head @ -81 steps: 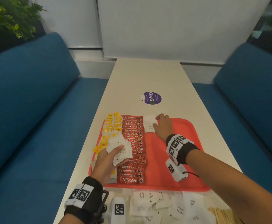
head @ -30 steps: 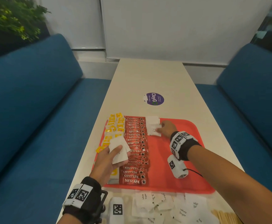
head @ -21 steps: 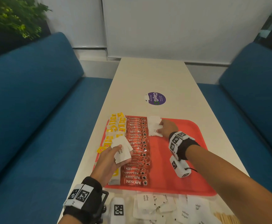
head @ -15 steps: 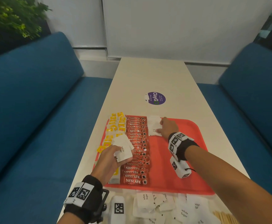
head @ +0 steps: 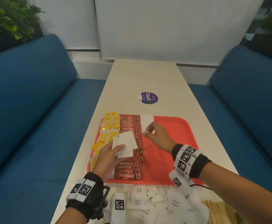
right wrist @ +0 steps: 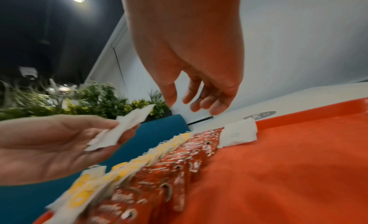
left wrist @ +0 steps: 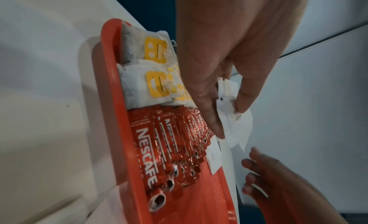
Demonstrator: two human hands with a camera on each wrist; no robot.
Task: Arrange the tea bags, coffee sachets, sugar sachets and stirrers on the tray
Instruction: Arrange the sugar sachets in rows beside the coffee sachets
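A long pale tabletop (head: 141, 78) runs between two blue sofas (head: 26, 102), with a purple round sticker (head: 148, 98) on it just beyond the red tray (head: 172, 135), and that tray is our landmark. Along the tray's left edge sits a column of tea bags (head: 108, 126) with yellow tags, and right beside them, touching, a neat overlapping row of red coffee sachets (head: 129, 159) that runs from the far rim to the near rim. At the tray's far rim, just right of the coffee row, white sugar sachets (head: 145, 122) lie placed. The left hand (head: 107, 159) hovers over the tray's left half, above the tea bags and the coffee row, fingers (left wrist: 244, 99) and thumb pinching a small fan of white sugar sachets (head: 125, 145). The right hand (head: 160, 135) hangs over the middle of the tray, just this side of the placed sugar, fingers (right wrist: 216, 106) loosely spread and curved down, holding nothing that shows. Off the tray's near rim, a loose heap of sugar sachets (head: 164, 202) covers the tabletop, and at that heap's right a bundle of wooden stirrers (head: 219, 212) lies at the bottom edge of the head view.
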